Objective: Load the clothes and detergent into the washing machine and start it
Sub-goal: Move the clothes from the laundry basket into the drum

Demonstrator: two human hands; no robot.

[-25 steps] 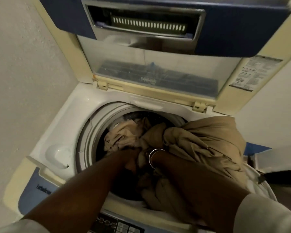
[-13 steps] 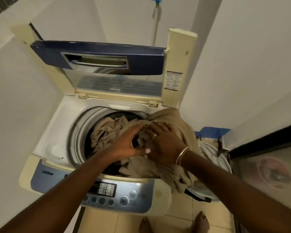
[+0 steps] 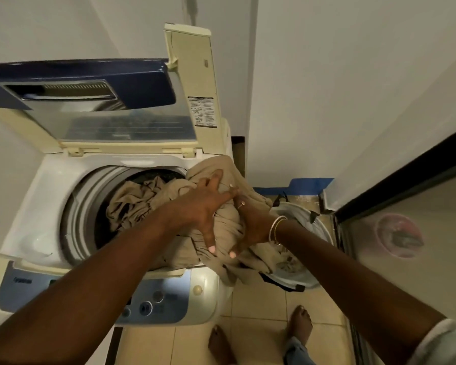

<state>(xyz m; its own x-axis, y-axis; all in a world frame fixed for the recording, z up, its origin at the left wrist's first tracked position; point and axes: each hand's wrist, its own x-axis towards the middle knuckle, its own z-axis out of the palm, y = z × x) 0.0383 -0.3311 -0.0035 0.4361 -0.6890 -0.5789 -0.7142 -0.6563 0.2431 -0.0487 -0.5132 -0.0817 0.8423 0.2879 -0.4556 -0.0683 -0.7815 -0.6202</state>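
Observation:
A top-loading washing machine (image 3: 50, 180) stands with its lid (image 3: 95, 111) raised. A large beige cloth (image 3: 142, 198) partly fills the drum and spills over the machine's right rim, hanging toward the floor. My left hand (image 3: 208, 206) grips a bunched fold of that cloth at the right rim. My right hand (image 3: 250, 222), with a ring and bangles, clutches the same bunch from the right. No detergent is in view.
A white laundry basket (image 3: 308, 233) sits on the tiled floor right of the machine. The control panel (image 3: 153, 304) faces me at the front. Walls close in at left and right, a dark-framed door (image 3: 406, 233) at right. My bare feet (image 3: 300, 322) stand below.
My view has pulled back and turned right. Both hands moved from the middle of the drum to the cloth bunched over the machine's right rim.

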